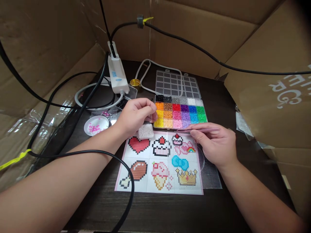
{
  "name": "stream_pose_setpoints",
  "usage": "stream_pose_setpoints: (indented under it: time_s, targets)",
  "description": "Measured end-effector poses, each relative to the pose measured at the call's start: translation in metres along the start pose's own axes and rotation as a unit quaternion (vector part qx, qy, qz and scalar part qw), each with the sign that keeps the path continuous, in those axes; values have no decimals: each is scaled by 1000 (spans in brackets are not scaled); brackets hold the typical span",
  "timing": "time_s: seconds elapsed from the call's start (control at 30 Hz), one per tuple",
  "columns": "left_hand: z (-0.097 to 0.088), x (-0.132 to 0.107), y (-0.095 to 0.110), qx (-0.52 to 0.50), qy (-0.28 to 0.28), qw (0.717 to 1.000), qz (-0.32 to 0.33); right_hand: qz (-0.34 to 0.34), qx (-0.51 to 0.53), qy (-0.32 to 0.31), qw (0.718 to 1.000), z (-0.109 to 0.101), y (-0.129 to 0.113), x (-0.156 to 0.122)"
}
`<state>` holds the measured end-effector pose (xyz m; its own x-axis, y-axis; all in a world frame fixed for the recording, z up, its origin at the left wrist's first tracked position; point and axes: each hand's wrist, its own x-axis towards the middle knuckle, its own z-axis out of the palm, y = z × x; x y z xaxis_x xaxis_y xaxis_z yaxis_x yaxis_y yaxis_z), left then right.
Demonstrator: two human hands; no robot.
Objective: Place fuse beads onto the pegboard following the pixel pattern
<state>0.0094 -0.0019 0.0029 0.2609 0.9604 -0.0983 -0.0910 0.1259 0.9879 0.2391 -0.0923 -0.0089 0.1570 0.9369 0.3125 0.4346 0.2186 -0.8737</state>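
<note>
My right hand (218, 142) grips pink tweezers (209, 130), their tips over the cupcake picture at the top right of a pattern sheet (136, 159). A clear pegboard (211, 178) overlaps the sheet's right side and sticks out past it. My left hand (141, 111) is closed, fingertips pressed together at the left edge of the bead box (170, 128); anything in them is hidden. Just below that hand sits a small clear case of whitish beads (145, 131). The bead box holds many colours in separate compartments, its clear lid (167, 82) folded back.
A white dish (86, 129) with pink beads stands left, partly behind my left forearm. Beyond are a power strip (118, 74) and a gold-coloured round tin (135, 83). A black cable (128, 200) loops across my left forearm. Cardboard walls (184, 38) surround the dark table.
</note>
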Motion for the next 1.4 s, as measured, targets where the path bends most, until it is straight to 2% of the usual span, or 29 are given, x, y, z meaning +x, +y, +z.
stream_pose_setpoints:
  time_s: [0.5,1.13,1.4]
  targets:
    - [0,0,-2,-3,2,1000,6,39,12,-36,999,4,1,2]
    - [0,0,-1,-5,-2,1000,12,39,18,-46,998,4,-1,3]
    - [0,1,-3,-7,-1,1000,13,46,16,-31,998,2,0,3]
